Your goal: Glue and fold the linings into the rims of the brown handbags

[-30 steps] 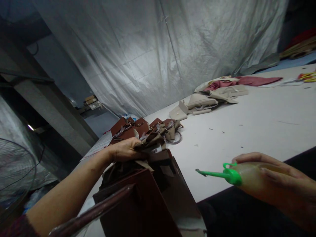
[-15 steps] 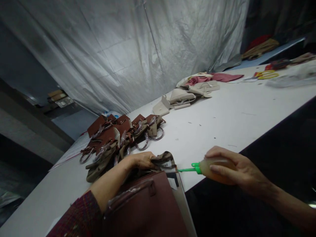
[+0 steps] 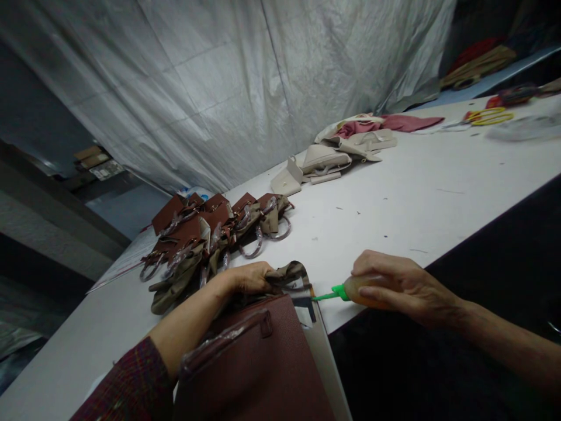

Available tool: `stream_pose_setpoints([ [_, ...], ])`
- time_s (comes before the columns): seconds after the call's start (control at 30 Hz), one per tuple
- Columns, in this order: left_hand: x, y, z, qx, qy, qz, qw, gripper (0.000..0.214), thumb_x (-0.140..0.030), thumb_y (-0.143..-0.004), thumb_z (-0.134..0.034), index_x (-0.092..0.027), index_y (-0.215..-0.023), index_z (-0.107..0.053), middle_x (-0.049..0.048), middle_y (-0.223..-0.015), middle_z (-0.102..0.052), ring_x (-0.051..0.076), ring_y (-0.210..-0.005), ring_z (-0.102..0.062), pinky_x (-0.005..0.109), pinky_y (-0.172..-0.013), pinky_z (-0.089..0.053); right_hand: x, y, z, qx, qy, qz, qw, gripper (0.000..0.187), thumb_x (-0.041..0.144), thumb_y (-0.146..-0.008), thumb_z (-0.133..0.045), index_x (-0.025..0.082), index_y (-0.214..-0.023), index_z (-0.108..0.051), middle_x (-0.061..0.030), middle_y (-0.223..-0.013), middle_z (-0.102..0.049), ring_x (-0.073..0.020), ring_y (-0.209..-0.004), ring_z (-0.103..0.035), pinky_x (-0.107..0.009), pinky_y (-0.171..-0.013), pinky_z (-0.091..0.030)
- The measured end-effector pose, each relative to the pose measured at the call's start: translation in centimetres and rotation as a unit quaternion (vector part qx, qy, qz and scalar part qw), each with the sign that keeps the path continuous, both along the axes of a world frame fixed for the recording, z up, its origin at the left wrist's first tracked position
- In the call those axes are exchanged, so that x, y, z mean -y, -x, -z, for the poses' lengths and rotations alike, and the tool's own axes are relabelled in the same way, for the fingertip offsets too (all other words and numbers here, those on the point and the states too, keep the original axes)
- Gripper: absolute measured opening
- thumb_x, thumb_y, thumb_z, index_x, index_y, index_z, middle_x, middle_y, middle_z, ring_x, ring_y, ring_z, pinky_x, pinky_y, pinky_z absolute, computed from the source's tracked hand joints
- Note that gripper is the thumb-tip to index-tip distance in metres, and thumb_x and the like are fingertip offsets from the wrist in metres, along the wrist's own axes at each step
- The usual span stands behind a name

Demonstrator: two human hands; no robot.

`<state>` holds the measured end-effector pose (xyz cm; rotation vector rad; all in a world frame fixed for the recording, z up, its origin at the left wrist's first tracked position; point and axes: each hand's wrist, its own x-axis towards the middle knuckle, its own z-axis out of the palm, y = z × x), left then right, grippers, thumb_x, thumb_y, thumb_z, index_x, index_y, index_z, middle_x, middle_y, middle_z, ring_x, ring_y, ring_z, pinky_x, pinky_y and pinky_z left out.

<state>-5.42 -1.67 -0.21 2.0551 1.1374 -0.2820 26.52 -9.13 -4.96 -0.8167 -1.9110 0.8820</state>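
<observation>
A dark reddish-brown handbag (image 3: pixel 280 362) lies at the near edge of the table, its plastic-wrapped handle (image 3: pixel 228 345) facing me. My left hand (image 3: pixel 252 278) is closed on the bag's olive-brown lining (image 3: pixel 289 273), pulled out at the bag's far end; the fingertips are partly hidden in the folds. My right hand (image 3: pixel 398 283) is wrapped around a squeeze bottle (image 3: pixel 370 291) of amber liquid, held nearly sideways. Its thin green nozzle (image 3: pixel 326 296) points left, with the tip at the bag's pale edge near the lining.
Several brown handbags (image 3: pixel 188 231) with loose linings are heaped at the left of the white table (image 3: pixel 394 199). Beige bag pieces (image 3: pixel 326 161) and pink cloth (image 3: pixel 403 122) lie farther back. Yellow-handled scissors (image 3: pixel 488 116) rest at the far right. A plastic sheet (image 3: pixel 219 88) hangs behind.
My right hand and the bottle have shifted slightly left and up, nearer the bag's edge. The nozzle tip stays at that edge. The whole view has shifted a little.
</observation>
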Motion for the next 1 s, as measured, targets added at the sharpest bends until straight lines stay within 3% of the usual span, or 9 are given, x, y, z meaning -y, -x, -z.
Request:
stream_pose_setpoints([
  [0.63, 0.00, -0.20, 0.02, -0.003, 0.020, 0.018, 1.000, 0.013, -0.025, -0.069, -0.060, -0.013, -0.071, -0.065, -0.0062, -0.058, -0.045, 0.009, -0.060, -0.040, 0.017, -0.057, -0.035, -0.76, -0.64, -0.28, 0.054, -0.017, -0.071, 0.996, 0.016, 0.034, -0.086, -0.060, 0.019, -0.086, -0.065, -0.0042, -0.082, -0.061, -0.0164, -0.073, -0.059, -0.029, -0.067, -0.047],
  [0.77, 0.01, -0.22, 0.04, 0.001, 0.024, 0.013, 1.000, 0.011, -0.022, -0.069, -0.060, -0.013, -0.073, -0.065, -0.0062, -0.060, -0.046, 0.009, -0.060, -0.041, 0.017, -0.058, -0.035, -0.64, -0.62, -0.19, 0.051, -0.026, -0.049, 0.997, 0.016, 0.033, -0.086, -0.059, 0.018, -0.089, -0.064, -0.0053, -0.086, -0.061, -0.0174, -0.077, -0.059, -0.030, -0.070, -0.047],
  [0.93, 0.10, -0.30, 0.06, 0.009, 0.036, 0.015, 0.999, 0.010, -0.022, -0.069, -0.059, -0.013, -0.073, -0.064, -0.0063, -0.061, -0.046, 0.008, -0.060, -0.040, 0.017, -0.059, -0.035, -0.44, -1.00, 0.11, 0.059, 0.002, -0.107, 0.992, 0.017, 0.034, -0.088, -0.058, 0.018, -0.088, -0.062, -0.0039, -0.083, -0.059, -0.0167, -0.076, -0.058, -0.031, -0.069, -0.046],
  [1.0, 0.17, -0.40, 0.00, 0.009, 0.036, 0.012, 0.999, 0.009, -0.021, -0.069, -0.058, -0.014, -0.072, -0.063, -0.0064, -0.061, -0.046, 0.008, -0.060, -0.040, 0.017, -0.059, -0.035, -0.57, -1.10, 0.28, 0.041, -0.004, -0.087, 0.995, 0.017, 0.034, -0.087, -0.059, 0.018, -0.091, -0.063, -0.0047, -0.086, -0.060, -0.0173, -0.079, -0.058, -0.032, -0.071, -0.046],
])
